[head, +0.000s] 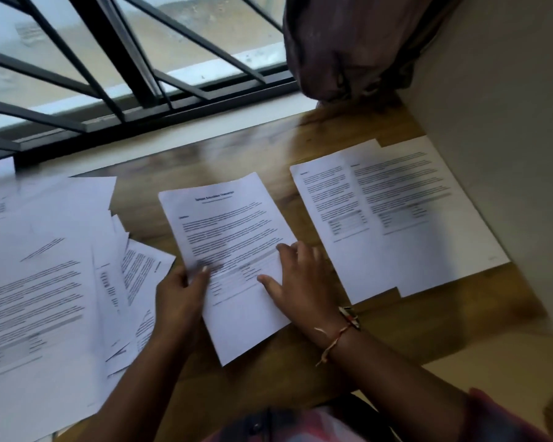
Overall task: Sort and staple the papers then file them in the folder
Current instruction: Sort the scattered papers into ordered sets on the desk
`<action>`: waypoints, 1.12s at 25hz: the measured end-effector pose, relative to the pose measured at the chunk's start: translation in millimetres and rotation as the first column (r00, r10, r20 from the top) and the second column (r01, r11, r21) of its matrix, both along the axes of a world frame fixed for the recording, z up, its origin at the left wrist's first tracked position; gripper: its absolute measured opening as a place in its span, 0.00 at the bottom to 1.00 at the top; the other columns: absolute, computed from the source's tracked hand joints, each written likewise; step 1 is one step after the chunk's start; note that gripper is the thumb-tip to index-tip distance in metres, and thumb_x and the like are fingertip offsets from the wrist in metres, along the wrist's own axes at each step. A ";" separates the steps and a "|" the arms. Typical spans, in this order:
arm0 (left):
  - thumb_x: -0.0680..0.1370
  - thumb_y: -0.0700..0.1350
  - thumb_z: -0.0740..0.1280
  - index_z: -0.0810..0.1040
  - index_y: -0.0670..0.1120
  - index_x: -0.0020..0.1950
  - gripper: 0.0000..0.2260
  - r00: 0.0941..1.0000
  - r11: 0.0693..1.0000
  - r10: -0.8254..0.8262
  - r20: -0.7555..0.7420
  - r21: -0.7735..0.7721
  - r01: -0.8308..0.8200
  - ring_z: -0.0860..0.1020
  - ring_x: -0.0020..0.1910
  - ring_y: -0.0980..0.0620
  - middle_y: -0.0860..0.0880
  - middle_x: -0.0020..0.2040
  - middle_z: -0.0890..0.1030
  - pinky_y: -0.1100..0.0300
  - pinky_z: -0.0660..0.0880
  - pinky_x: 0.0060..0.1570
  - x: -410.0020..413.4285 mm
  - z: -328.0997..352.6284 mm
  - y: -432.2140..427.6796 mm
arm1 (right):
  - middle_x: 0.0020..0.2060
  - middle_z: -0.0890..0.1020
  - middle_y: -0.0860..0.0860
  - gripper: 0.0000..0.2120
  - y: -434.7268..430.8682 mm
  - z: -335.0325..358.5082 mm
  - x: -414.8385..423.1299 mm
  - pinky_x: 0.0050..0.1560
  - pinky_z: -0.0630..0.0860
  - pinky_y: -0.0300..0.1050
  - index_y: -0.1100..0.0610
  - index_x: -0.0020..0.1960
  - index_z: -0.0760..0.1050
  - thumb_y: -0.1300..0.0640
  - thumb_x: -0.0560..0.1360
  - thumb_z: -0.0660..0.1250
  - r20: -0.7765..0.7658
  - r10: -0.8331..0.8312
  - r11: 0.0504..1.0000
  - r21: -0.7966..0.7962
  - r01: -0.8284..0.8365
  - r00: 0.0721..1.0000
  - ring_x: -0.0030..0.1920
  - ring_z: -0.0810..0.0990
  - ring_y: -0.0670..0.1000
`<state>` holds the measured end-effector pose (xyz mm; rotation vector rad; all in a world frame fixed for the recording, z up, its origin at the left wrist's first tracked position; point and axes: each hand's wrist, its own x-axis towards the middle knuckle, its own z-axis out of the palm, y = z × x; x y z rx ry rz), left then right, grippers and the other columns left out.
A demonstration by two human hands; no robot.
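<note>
A printed sheet [227, 224] lies tilted in the middle of the wooden table [300, 145]. My left hand [181, 293] pinches its left edge, thumb on top. My right hand [296, 279] rests on its lower right part with the fingers spread and fairly straight. A loose pile of several printed papers [45, 275] covers the table's left side. Two printed sheets [393, 215] lie side by side, overlapping, at the right. No stapler or folder is in view.
A barred window [109, 68] runs along the table's far edge. A dark curtain [348, 46] hangs at the back right corner. A beige wall [508, 138] borders the table on the right. Bare wood shows between the paper groups.
</note>
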<state>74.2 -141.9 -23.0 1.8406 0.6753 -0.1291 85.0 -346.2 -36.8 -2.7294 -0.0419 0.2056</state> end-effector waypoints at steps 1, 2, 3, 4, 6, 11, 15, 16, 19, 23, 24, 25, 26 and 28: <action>0.79 0.49 0.71 0.83 0.50 0.60 0.10 1.000 0.999 0.004 0.007 -0.032 -0.004 0.84 0.51 0.51 0.52 0.54 0.86 0.51 0.80 0.54 0.3 -1.5 2.6 | 0.66 0.74 0.54 0.32 -5.3 2.9 6.2 0.63 0.71 0.50 0.53 0.72 0.70 0.34 0.76 0.67 -0.017 -0.036 0.999 0.040 0.036 0.999 0.63 0.71 0.57; 0.79 0.49 0.72 0.83 0.50 0.59 0.10 1.000 0.999 -0.002 0.012 -0.054 0.003 0.85 0.52 0.49 0.51 0.53 0.86 0.46 0.80 0.56 0.1 -0.8 3.8 | 0.68 0.72 0.54 0.34 -11.0 6.7 12.6 0.65 0.69 0.50 0.54 0.73 0.67 0.34 0.76 0.66 -0.040 -0.071 0.994 0.081 0.074 0.997 0.66 0.69 0.57; 0.78 0.49 0.73 0.84 0.50 0.59 0.11 1.000 0.997 -0.006 0.014 -0.072 0.007 0.85 0.52 0.48 0.51 0.53 0.87 0.43 0.80 0.57 -0.3 1.0 4.0 | 0.69 0.71 0.54 0.34 -16.7 9.9 18.8 0.67 0.69 0.49 0.54 0.75 0.66 0.34 0.77 0.66 -0.066 -0.102 0.986 0.127 0.110 0.993 0.68 0.69 0.57; 0.78 0.49 0.73 0.84 0.50 0.60 0.11 1.000 0.996 -0.007 0.008 -0.090 0.007 0.85 0.52 0.47 0.51 0.53 0.87 0.42 0.80 0.58 -0.3 1.8 3.4 | 0.70 0.71 0.54 0.35 -22.0 13.0 25.3 0.67 0.69 0.49 0.55 0.75 0.65 0.35 0.77 0.66 -0.098 -0.127 0.972 0.188 0.144 0.987 0.69 0.69 0.56; 0.78 0.47 0.73 0.84 0.49 0.59 0.11 1.000 0.992 0.007 -0.016 -0.127 -0.009 0.85 0.52 0.46 0.51 0.52 0.87 0.42 0.79 0.59 -1.0 5.0 2.3 | 0.69 0.73 0.52 0.35 -30.1 19.6 36.0 0.67 0.71 0.47 0.54 0.76 0.65 0.37 0.77 0.69 -0.194 -0.158 0.898 0.379 0.222 0.968 0.69 0.72 0.54; 0.77 0.46 0.73 0.84 0.50 0.53 0.06 1.000 0.979 -0.015 -0.014 -0.202 0.012 0.85 0.49 0.48 0.53 0.46 0.88 0.52 0.78 0.52 -4.7 21.7 -5.1 | 0.54 0.78 0.40 0.29 -45.5 21.1 48.5 0.53 0.74 0.34 0.52 0.71 0.68 0.42 0.76 0.73 -0.397 -0.188 0.682 0.605 0.410 0.898 0.54 0.78 0.42; 0.73 0.50 0.77 0.84 0.46 0.59 0.16 1.000 0.949 -0.003 -0.028 -0.317 -0.006 0.85 0.53 0.44 0.47 0.53 0.87 0.43 0.77 0.60 -13.1 18.7 9.6 | 0.53 0.85 0.48 0.21 -36.8 12.9 45.1 0.59 0.81 0.48 0.57 0.64 0.76 0.50 0.75 0.76 -0.479 -0.161 0.458 0.738 0.495 0.863 0.55 0.84 0.51; 0.72 0.52 0.78 0.84 0.46 0.60 0.19 0.999 0.951 0.001 -0.035 -0.308 -0.012 0.85 0.55 0.42 0.45 0.54 0.86 0.40 0.76 0.62 -16.9 17.7 16.5 | 0.53 0.86 0.52 0.17 -30.4 11.6 41.7 0.60 0.82 0.54 0.60 0.62 0.78 0.54 0.76 0.75 -0.493 -0.120 0.377 0.780 0.499 0.862 0.55 0.85 0.55; 0.75 0.47 0.75 0.84 0.44 0.56 0.12 0.995 0.966 0.102 0.005 -0.237 -0.098 0.85 0.52 0.40 0.44 0.51 0.87 0.37 0.78 0.59 -32.6 22.8 38.1 | 0.53 0.87 0.58 0.09 0.0 7.0 29.9 0.60 0.81 0.62 0.61 0.58 0.79 0.62 0.79 0.72 -0.491 0.012 0.241 0.847 0.474 0.871 0.56 0.84 0.62; 0.79 0.44 0.72 0.83 0.43 0.55 0.08 0.966 0.941 0.257 0.017 -0.233 -0.247 0.85 0.51 0.41 0.44 0.50 0.87 0.43 0.82 0.54 -52.6 32.0 71.2 | 0.51 0.87 0.58 0.06 51.3 6.9 20.5 0.54 0.83 0.59 0.59 0.57 0.80 0.62 0.80 0.69 -0.458 0.059 0.311 0.853 0.420 0.887 0.53 0.86 0.60; 0.79 0.45 0.72 0.83 0.45 0.56 0.07 0.950 0.931 0.311 0.014 -0.205 -0.302 0.85 0.51 0.43 0.46 0.51 0.87 0.45 0.82 0.53 -59.2 33.1 86.5 | 0.50 0.87 0.57 0.06 66.1 10.1 19.0 0.51 0.84 0.55 0.59 0.58 0.80 0.62 0.81 0.68 -0.457 0.062 0.323 0.850 0.415 0.887 0.50 0.87 0.58; 0.80 0.46 0.71 0.82 0.47 0.56 0.06 0.929 0.916 0.369 0.022 -0.177 -0.359 0.85 0.51 0.45 0.47 0.51 0.86 0.48 0.83 0.51 -66.1 34.6 102.5 | 0.49 0.88 0.56 0.07 79.5 11.9 18.2 0.49 0.85 0.53 0.59 0.58 0.80 0.62 0.81 0.68 -0.453 0.064 0.340 0.848 0.407 0.889 0.48 0.87 0.56; 0.80 0.46 0.70 0.81 0.49 0.56 0.05 0.909 0.904 0.415 0.049 -0.139 -0.405 0.85 0.50 0.47 0.48 0.51 0.86 0.51 0.83 0.49 -74.7 35.1 122.1 | 0.49 0.88 0.55 0.06 92.9 13.8 17.3 0.48 0.85 0.53 0.58 0.58 0.80 0.61 0.81 0.68 -0.454 0.068 0.353 0.844 0.404 0.888 0.47 0.87 0.55; 0.80 0.47 0.71 0.79 0.51 0.58 0.08 0.892 0.893 0.438 0.113 0.057 -0.446 0.83 0.51 0.50 0.51 0.52 0.84 0.57 0.81 0.47 -91.7 33.9 164.1 | 0.49 0.88 0.55 0.07 116.5 14.8 15.6 0.50 0.84 0.55 0.56 0.58 0.80 0.58 0.81 0.68 -0.467 0.063 0.390 0.825 0.409 0.882 0.47 0.88 0.57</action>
